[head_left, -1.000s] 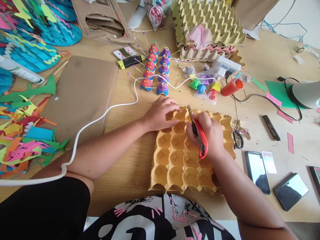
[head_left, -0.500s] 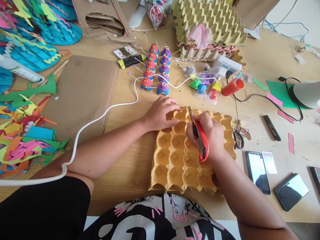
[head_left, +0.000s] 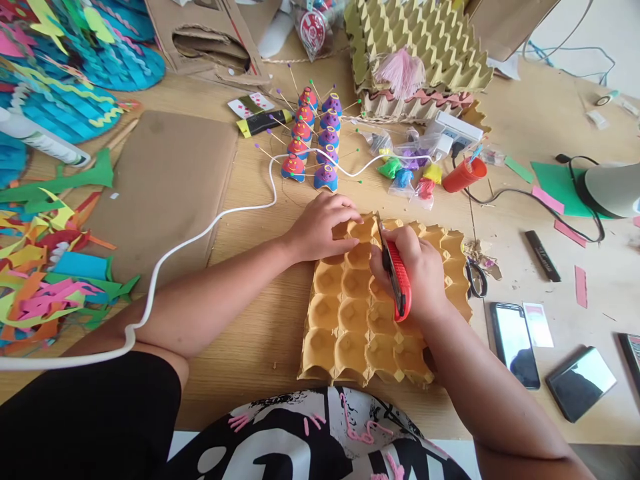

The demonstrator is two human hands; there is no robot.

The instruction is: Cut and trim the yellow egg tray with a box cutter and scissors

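Yellow-orange molded pulp forms the egg tray (head_left: 327, 311), which lies cup side up on the wooden tabletop (head_left: 250, 293) in front of the person. The right hand (head_left: 417, 267) has its grip closed around the red handle of a utility knife (head_left: 399, 277), whose blade points away from the body, over the tray's far part. The left hand (head_left: 327, 228) rests at the tray's far left corner, its grip spread, thumb and fingers apart with nothing pinched between them. Beyond the tray stand two rows of small painted figures, red ones (head_left: 293, 168) on the left and purple ones (head_left: 326, 177) on the right. Right of them lie small plastic bags of colored clay (head_left: 400, 175), near an orange cup (head_left: 465, 175). A phone (head_left: 515, 345) lies to the tray's right.
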